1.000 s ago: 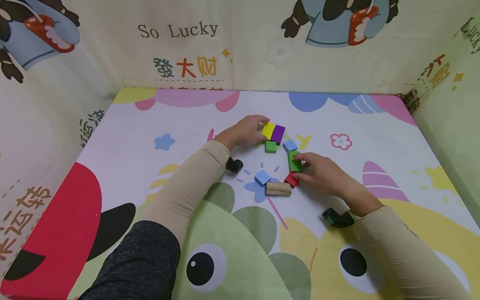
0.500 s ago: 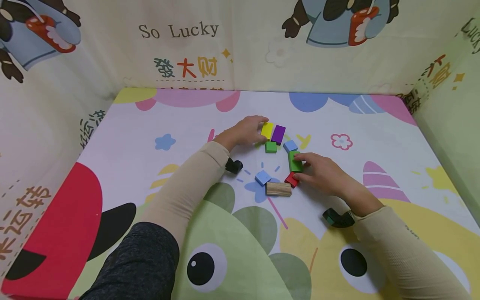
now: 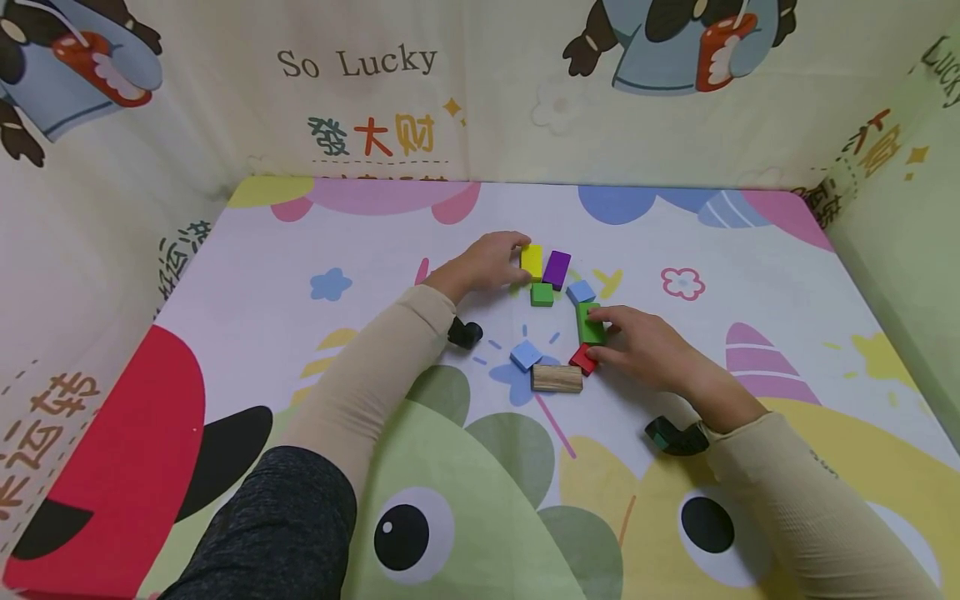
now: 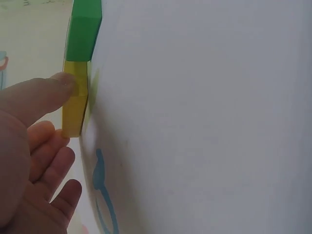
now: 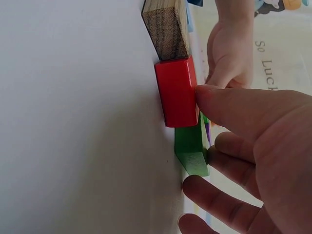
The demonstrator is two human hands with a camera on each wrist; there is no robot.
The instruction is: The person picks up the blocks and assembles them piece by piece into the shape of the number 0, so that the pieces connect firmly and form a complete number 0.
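In the head view, my left hand holds the yellow block between thumb and index finger; the left wrist view shows the thumb against its side. The small green block touches its near end. A purple block stands just right of the yellow one, with a gap. My right hand has its index finger on the long green block and its thumb on the red block. Beside the red block lies a wood-grain block.
Light-blue blocks lie at the ring's upper right and lower left. A printed cartoon mat covers the table. Patterned cloth walls stand behind and at both sides.
My left hand has drawn the yellow block slightly leftward and turned it straighter, opening a gap from the purple block. The right hand has stayed in place.
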